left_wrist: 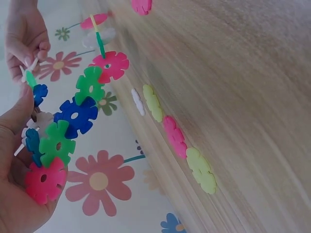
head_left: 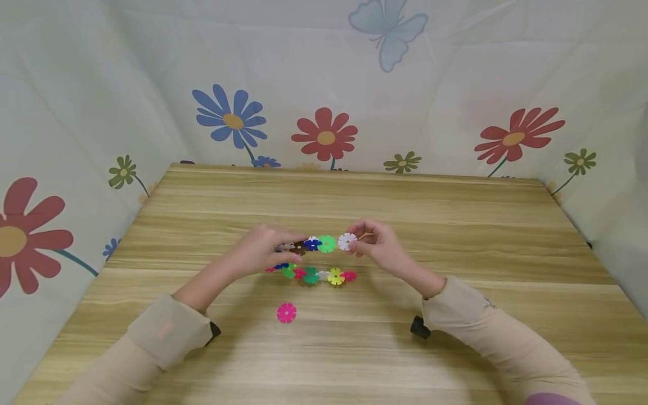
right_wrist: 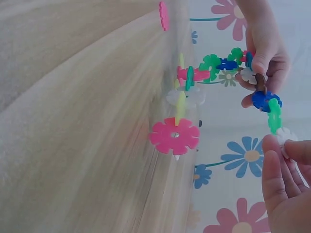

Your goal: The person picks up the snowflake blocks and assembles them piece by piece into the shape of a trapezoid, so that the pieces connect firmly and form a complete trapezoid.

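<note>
My left hand point(head_left: 265, 247) grips a chain of interlocking flower-shaped plastic discs, thumb and fingers around its brown and white pieces. From the grip, a blue disc point(head_left: 312, 244) and a green disc point(head_left: 327, 243) stick out to the right. Between thumb and fingertips my right hand point(head_left: 377, 247) pinches a white disc point(head_left: 346, 242) beside the green one; whether the two are joined I cannot tell. The rest of the chain bends round below, with a teal disc point(head_left: 311, 275), a yellow disc point(head_left: 336, 276) and a pink end disc point(right_wrist: 174, 136).
A loose pink disc point(head_left: 286, 313) lies on the wooden table point(head_left: 354, 360), nearer the body. In the left wrist view, several more loose discs lie in a row, among them a yellow disc point(left_wrist: 201, 170). A flower-printed cloth point(head_left: 430, 112) stands behind the table.
</note>
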`<state>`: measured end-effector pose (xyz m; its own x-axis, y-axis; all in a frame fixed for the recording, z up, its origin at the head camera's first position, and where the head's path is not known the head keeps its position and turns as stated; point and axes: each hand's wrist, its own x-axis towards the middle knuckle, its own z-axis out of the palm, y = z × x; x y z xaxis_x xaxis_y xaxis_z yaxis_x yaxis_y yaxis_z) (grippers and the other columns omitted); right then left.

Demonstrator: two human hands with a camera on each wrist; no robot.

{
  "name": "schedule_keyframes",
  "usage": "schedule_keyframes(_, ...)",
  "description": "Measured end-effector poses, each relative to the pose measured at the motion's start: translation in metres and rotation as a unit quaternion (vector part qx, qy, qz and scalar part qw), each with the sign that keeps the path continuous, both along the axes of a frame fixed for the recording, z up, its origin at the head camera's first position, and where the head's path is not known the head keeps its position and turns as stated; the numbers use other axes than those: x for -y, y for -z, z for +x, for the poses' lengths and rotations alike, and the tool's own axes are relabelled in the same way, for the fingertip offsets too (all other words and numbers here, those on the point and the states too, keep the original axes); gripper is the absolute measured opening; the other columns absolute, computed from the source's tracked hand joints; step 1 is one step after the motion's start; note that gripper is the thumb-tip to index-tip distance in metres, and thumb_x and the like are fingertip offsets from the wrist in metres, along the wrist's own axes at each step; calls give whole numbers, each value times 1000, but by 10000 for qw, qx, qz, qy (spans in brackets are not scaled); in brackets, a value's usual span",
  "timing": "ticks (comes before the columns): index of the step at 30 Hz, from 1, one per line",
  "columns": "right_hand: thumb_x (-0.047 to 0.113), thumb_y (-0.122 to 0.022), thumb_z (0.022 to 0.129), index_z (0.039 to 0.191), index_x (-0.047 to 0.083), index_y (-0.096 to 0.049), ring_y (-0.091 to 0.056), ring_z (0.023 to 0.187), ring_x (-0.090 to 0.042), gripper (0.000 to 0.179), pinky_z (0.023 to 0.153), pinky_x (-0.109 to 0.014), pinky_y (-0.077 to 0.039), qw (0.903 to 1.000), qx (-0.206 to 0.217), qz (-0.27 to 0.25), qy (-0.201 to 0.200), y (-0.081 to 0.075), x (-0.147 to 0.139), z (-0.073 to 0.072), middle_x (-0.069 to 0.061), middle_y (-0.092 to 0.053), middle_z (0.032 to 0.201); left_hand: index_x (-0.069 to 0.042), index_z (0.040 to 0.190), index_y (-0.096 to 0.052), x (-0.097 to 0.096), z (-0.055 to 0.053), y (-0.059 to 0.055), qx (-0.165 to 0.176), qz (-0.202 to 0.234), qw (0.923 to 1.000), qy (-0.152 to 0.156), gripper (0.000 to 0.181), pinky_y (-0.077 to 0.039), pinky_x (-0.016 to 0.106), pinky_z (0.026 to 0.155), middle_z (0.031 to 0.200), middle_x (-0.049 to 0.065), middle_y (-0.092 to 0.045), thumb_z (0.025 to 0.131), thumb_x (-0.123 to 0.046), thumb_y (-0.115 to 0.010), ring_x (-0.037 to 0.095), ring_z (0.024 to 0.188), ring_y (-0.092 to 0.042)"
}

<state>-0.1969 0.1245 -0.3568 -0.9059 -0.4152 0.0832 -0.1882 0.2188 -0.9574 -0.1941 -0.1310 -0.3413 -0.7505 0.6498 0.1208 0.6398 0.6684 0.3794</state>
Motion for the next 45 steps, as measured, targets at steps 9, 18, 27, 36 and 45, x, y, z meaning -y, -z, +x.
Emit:
schedule_keyframes(9,-8,-56,80,95,-7,-55,-61,72,-40,15,60,-34,-53,9998,-57,-88,146,0,2,1,-22,-58,87,-11,116,-60,-1,2,1,81,245,9996,136,43,-43,17,59,105,5,-65,77,-28,-66,10,80,-61)
schedule_keyframes(18,-9,-56,80,90,-7,-54,-64,67,-23,11,60,-32,-54,9996,-195,-179,130,2,5,5,-23,-58,84,-10,116,-59,-2,4,2,69,315,9991,259,42,-45,17,61,104,5,-66,78,-27,-65,11,83,-62)
schedule_keyframes(27,-13,-56,78,84,-10,-53,-63,69,-37,8,58,-35,-54,9986,-314,-414,62,4,4,8,-26,-58,79,-8,114,-60,-4,6,1,-70,475,9982,347,40,-52,24,69,103,8,-66,78,-25,-65,18,90,-64)
schedule_keyframes(36,-13,-56,78,80,-11,-51,-66,69,-29,5,57,-35,-53,9969,-345,-687,166,3,5,9,-29,-60,80,-3,108,-64,-4,3,4,-314,785,9939,715,36,-52,24,67,100,10,-67,76,-20,-68,18,89,-65)
schedule_keyframes(45,-14,-56,77,79,-11,-53,-65,65,-25,5,56,-35,-53,9983,-339,-462,52,2,4,10,-28,-59,76,-4,104,-66,-5,3,5,-500,589,9926,937,33,-50,19,63,99,9,-67,77,-23,-66,17,86,-65)
